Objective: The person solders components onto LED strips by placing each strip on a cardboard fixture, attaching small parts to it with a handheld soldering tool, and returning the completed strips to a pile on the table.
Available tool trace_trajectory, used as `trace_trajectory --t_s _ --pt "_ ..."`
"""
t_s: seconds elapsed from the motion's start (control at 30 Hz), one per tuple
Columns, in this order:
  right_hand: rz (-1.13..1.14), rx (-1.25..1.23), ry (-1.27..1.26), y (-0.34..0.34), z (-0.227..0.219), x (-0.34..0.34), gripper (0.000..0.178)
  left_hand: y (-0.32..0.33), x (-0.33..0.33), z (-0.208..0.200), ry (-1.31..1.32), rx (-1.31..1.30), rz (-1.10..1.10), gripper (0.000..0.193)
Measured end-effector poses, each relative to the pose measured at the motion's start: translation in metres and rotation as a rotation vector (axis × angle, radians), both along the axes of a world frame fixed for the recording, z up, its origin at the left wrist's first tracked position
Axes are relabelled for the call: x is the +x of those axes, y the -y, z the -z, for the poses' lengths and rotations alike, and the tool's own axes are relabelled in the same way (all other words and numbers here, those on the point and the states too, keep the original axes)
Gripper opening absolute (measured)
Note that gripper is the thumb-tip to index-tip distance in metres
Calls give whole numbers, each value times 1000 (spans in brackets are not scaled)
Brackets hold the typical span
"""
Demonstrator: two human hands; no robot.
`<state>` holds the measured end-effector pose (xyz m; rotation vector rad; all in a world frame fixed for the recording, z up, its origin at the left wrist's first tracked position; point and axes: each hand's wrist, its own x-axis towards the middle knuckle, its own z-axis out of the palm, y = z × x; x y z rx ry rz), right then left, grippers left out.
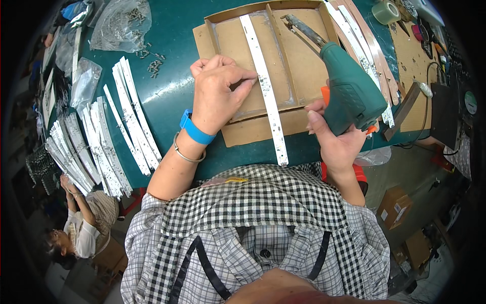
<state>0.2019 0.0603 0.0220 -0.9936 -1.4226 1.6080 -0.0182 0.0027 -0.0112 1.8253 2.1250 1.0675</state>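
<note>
A long white circuit-board strip [270, 101] lies across a shallow cardboard tray [217, 30], its near end sticking out past the tray's front edge. My left hand [220, 88] is at the strip's left side, thumb and forefinger pinched together against its edge. Whatever sits between those fingertips is too small to make out. In my right hand [336, 142] is a green pistol-shaped power tool [349, 86] with an orange trigger. Its long metal nose and a thin rod beside it point up and left over the tray, right of the strip.
Rows of white strips [134, 116] lie on the green table [177, 30] at left, beside loose screws [156, 66] and a clear plastic bag [121, 25]. More strips [354, 40] are at right, near a tape roll [386, 12] and a dark bar [402, 111]. Another person [83, 223] sits at lower left.
</note>
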Motion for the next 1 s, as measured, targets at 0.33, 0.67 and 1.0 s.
trace_trajectory --t_s 0.33,0.67,1.0 --pt "10 -9 -1 -1 -2 1 27 -1 -1 2 29 13 25 17" --pt "-60 -36 21 -4 -14 17 43 -2 -1 5 -62 72 76 13" --pt "-227 -69 13 -8 -15 60 55 0 0 7 110 80 16 12"
